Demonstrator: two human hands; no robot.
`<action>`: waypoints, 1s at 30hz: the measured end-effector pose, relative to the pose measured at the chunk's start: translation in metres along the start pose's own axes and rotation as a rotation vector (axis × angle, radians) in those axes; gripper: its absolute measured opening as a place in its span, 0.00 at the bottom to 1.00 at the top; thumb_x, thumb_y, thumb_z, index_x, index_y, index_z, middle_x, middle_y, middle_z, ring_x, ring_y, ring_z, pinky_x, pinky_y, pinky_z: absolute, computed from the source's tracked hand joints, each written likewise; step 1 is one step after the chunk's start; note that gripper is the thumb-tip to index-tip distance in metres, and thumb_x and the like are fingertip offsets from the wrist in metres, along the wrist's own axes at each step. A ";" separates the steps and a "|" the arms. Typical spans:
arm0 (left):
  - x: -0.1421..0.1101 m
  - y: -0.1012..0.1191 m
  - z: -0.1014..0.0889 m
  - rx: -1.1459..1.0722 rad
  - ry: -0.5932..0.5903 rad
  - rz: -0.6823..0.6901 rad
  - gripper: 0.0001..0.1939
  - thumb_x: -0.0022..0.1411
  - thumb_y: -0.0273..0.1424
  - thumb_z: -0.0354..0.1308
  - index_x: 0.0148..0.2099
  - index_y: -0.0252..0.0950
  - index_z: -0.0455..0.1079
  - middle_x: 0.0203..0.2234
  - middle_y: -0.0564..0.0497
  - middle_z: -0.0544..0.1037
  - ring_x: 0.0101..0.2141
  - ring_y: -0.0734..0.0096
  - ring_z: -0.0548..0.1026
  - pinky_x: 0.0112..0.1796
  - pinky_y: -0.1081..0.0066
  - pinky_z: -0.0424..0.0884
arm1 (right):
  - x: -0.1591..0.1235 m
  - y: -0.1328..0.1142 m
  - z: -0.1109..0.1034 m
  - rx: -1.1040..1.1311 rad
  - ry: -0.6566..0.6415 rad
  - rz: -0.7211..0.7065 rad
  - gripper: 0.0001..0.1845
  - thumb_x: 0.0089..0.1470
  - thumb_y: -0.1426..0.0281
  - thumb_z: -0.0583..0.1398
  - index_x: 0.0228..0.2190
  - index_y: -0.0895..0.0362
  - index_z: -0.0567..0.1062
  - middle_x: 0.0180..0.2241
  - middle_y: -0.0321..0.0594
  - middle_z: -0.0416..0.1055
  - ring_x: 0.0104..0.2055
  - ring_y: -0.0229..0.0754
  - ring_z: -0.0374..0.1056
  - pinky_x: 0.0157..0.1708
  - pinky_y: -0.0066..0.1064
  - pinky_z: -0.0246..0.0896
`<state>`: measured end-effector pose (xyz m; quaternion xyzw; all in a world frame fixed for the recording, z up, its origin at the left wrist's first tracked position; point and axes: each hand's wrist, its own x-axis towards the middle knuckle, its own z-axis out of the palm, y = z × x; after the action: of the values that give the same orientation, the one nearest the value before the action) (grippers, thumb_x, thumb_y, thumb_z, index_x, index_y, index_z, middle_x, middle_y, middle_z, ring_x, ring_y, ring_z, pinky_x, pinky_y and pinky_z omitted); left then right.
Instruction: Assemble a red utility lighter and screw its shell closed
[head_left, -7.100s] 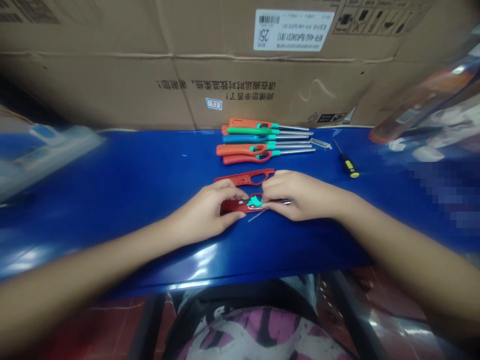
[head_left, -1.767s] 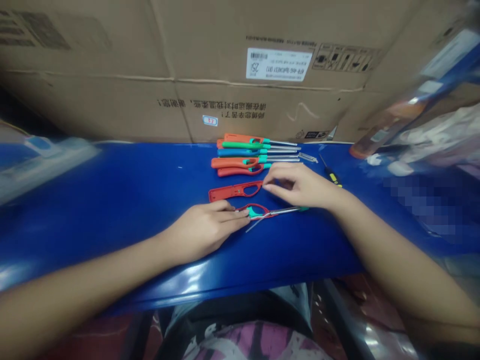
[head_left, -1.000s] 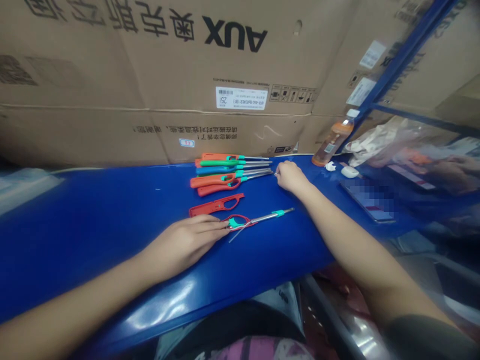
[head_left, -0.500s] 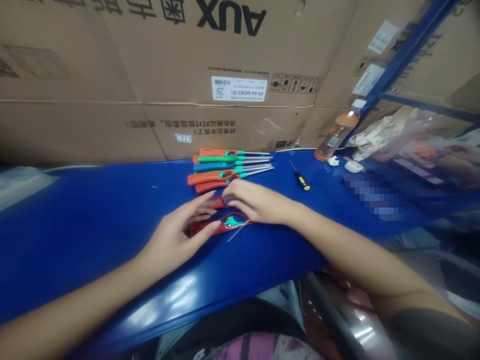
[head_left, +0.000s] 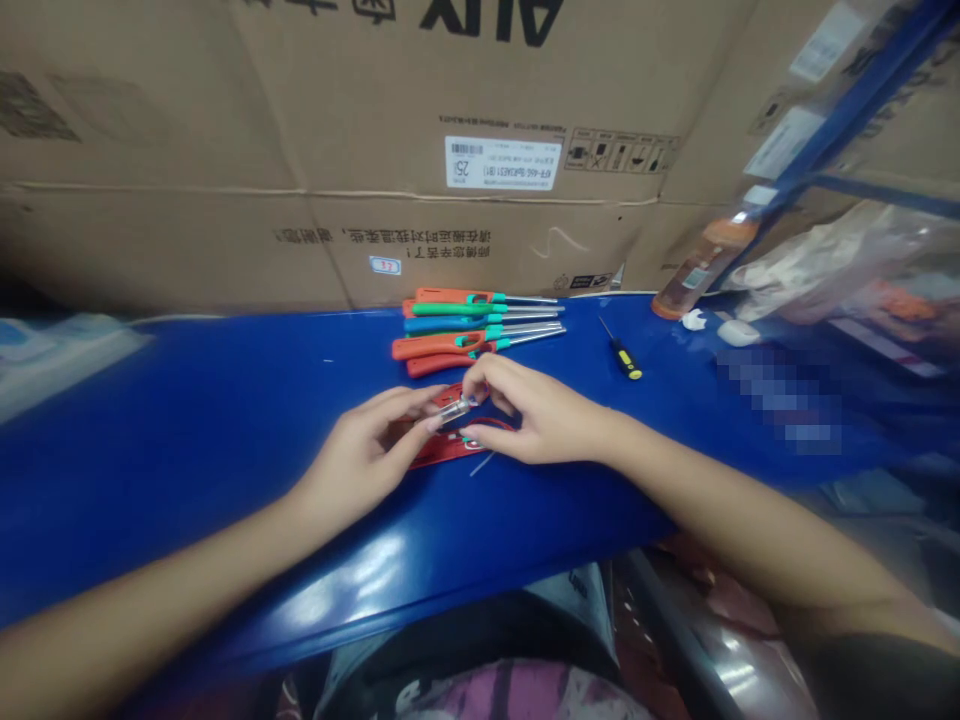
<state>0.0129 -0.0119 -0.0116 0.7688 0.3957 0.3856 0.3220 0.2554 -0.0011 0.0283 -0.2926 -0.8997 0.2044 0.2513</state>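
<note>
A small clear cylinder (head_left: 453, 409) is held above the two red shell halves, in the middle of the counter (head_left: 247, 420). It is see-through and shiny, with a paler right end, and is tilted so that this end is raised toward the far right; whether anything is contained in it cannot be told. Its near-left end is pinched between thumb and fingers by the left hand (head_left: 367, 440). Its other end is met by the curled fingertips of the right hand (head_left: 540, 410), whose thumb is kept lower and apart; whether a grip is made there cannot be told.

In the near shell half (head_left: 435, 452), green and white parts are seen, partly covered by the right hand, and a thin grey tube (head_left: 482, 464) is pointed out toward the near side. The far shell half (head_left: 450, 392) is mostly hidden behind the fingers. Beyond it, long-nosed lighters (head_left: 435, 346) are laid side by side (red, orange, green and blue handles, silver tips to the right). Farther right, a black-and-yellow screwdriver (head_left: 625, 360) is laid down, and an orange-tinted bottle (head_left: 705, 268) with a white cap is stood near the cardboard (head_left: 300, 130).
</note>
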 end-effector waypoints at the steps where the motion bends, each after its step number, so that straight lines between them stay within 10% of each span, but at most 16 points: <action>1: 0.000 0.001 -0.001 0.018 0.001 0.007 0.19 0.69 0.38 0.58 0.57 0.35 0.75 0.45 0.43 0.80 0.44 0.62 0.80 0.45 0.65 0.77 | -0.001 -0.001 -0.004 0.022 -0.069 -0.007 0.10 0.59 0.68 0.63 0.42 0.56 0.70 0.41 0.40 0.68 0.40 0.40 0.66 0.41 0.31 0.63; 10: -0.001 0.007 -0.004 -0.067 -0.005 -0.074 0.13 0.67 0.36 0.59 0.48 0.37 0.80 0.41 0.46 0.78 0.41 0.65 0.78 0.44 0.68 0.74 | -0.006 -0.002 -0.011 -0.015 -0.392 0.034 0.12 0.57 0.70 0.65 0.44 0.54 0.76 0.46 0.39 0.66 0.42 0.38 0.67 0.42 0.30 0.63; 19: 0.007 0.020 -0.012 -0.722 -0.029 -0.672 0.12 0.54 0.35 0.72 0.40 0.37 0.82 0.40 0.47 0.85 0.42 0.65 0.82 0.49 0.69 0.76 | -0.003 0.002 -0.012 0.132 -0.351 0.085 0.04 0.63 0.74 0.58 0.37 0.58 0.74 0.39 0.37 0.71 0.39 0.35 0.67 0.40 0.27 0.61; 30: 0.016 0.016 -0.026 -0.545 -0.209 -0.583 0.12 0.60 0.29 0.65 0.46 0.35 0.80 0.43 0.47 0.85 0.43 0.66 0.82 0.45 0.70 0.76 | -0.002 0.008 0.002 0.595 -0.362 0.654 0.10 0.62 0.62 0.60 0.37 0.56 0.73 0.20 0.29 0.68 0.20 0.31 0.66 0.21 0.23 0.64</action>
<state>0.0029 -0.0012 0.0197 0.5462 0.4456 0.2886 0.6480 0.2589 0.0036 0.0219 -0.4355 -0.6919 0.5693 0.0859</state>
